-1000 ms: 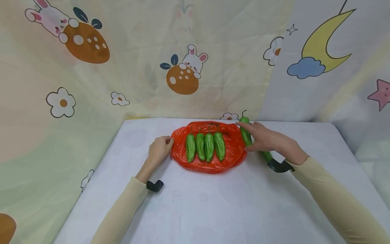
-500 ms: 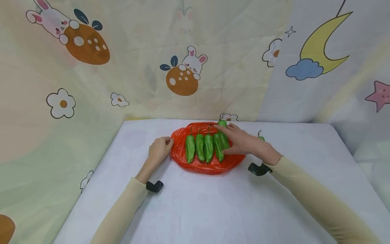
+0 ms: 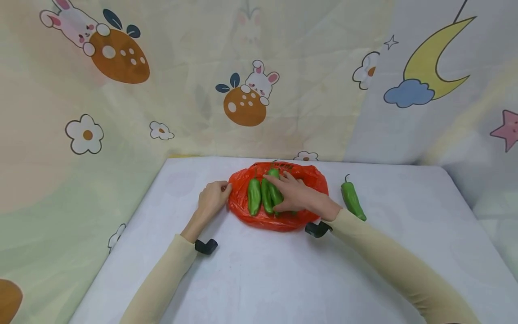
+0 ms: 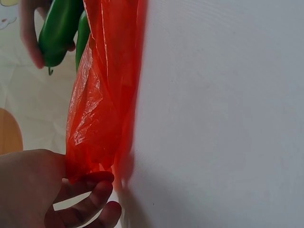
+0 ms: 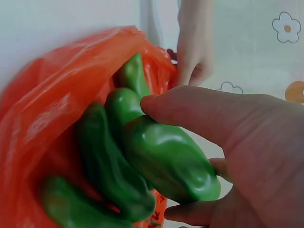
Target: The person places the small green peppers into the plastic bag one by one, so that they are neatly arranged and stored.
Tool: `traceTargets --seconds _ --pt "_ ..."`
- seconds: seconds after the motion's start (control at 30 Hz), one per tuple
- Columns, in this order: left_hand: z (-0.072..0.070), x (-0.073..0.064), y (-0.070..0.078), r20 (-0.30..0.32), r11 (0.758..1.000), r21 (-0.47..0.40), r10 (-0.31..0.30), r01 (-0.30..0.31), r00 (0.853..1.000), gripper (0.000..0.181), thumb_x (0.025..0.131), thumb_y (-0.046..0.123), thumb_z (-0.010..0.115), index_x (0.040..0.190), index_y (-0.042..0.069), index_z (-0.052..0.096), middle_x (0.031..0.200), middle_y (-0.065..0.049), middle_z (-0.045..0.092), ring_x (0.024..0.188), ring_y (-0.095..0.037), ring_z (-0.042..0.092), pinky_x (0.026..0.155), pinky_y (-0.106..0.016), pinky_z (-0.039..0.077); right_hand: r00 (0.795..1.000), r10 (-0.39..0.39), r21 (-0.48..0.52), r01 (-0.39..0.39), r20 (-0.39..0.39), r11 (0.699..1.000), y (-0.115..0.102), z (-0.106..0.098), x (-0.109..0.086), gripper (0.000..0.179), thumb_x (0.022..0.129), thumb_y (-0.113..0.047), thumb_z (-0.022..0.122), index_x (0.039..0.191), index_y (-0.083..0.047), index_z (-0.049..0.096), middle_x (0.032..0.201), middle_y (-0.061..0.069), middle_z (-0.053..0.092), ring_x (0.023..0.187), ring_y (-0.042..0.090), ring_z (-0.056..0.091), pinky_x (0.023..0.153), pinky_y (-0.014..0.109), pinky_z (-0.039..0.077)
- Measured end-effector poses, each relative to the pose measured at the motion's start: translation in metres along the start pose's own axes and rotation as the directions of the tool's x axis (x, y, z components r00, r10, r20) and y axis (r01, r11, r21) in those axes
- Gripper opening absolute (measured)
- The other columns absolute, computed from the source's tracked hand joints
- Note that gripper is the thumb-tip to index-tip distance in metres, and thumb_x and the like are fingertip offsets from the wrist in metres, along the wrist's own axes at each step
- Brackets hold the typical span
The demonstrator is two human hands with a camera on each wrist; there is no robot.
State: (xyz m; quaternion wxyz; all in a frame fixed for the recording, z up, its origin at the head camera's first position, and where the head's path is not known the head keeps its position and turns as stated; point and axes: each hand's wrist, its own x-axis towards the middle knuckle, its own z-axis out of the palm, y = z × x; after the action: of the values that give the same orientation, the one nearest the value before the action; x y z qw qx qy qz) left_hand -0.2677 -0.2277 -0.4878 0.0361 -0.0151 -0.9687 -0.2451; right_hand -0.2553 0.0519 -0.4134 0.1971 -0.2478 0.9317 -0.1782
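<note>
A red plastic bag point(image 3: 283, 223) lies spread on the table with several green chili peppers point(image 3: 254, 198) side by side on it. My left hand point(image 3: 212, 199) pinches the bag's left edge between thumb and fingers, which the left wrist view shows close up. Over the middle of the bag, my right hand point(image 3: 299, 194) grips another green chili pepper point(image 5: 173, 161), thumb on one side and fingers on the other. The held pepper sits just above the ones in the bag, and the right hand hides some of those in the head view.
One more green chili pepper point(image 3: 353, 200) lies on the white tabletop point(image 3: 259, 274) right of the bag, near the right forearm. A patterned cloth backdrop point(image 3: 194, 90) rises behind the table. A black wrist mount point(image 3: 318, 229) hangs under the right wrist.
My right hand has carried the pepper leftward from the bag's right edge to over the middle peppers. The left hand keeps its place. The lone pepper at right is uncovered now.
</note>
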Motion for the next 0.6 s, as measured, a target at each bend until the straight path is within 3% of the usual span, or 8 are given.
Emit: traceTargets --seconds 0.1,0.43,0.6 --pt "0.000 0.000 0.001 0.006 1.000 0.002 -0.002 0.002 1.000 0.033 0.102 0.033 0.049 0.090 0.013 0.071 0.064 -0.001 0.057 0.059 -0.017 0.052 0.052 -0.028 0.037 1.000 0.016 -0.011 -0.016 0.004 1.000 -0.005 0.003 0.005 0.097 0.085 -0.037 0.078 0.161 -0.031 0.017 0.167 0.013 0.021 0.155 0.042 0.008 0.117 0.069 0.017" --pt "-0.002 0.000 0.004 0.003 1.000 0.006 -0.014 0.014 1.000 0.032 0.101 0.033 0.050 0.090 0.013 0.072 0.067 -0.002 0.059 0.061 -0.018 0.053 0.053 -0.029 0.038 0.997 0.080 -0.025 -0.080 0.009 0.996 -0.009 0.011 0.015 0.098 0.086 -0.039 0.076 0.161 -0.034 0.013 0.166 0.021 0.015 0.154 0.045 0.002 0.119 0.068 0.008" --pt "-0.002 -0.001 0.005 0.000 1.000 0.005 -0.008 0.008 1.000 0.032 0.101 0.034 0.050 0.089 0.013 0.071 0.067 -0.001 0.059 0.061 -0.018 0.053 0.053 -0.029 0.038 0.997 0.077 -0.016 -0.077 0.008 0.997 -0.009 0.012 0.015 0.099 0.087 -0.041 0.076 0.161 -0.035 0.011 0.166 0.024 0.011 0.154 0.045 0.001 0.119 0.069 0.009"
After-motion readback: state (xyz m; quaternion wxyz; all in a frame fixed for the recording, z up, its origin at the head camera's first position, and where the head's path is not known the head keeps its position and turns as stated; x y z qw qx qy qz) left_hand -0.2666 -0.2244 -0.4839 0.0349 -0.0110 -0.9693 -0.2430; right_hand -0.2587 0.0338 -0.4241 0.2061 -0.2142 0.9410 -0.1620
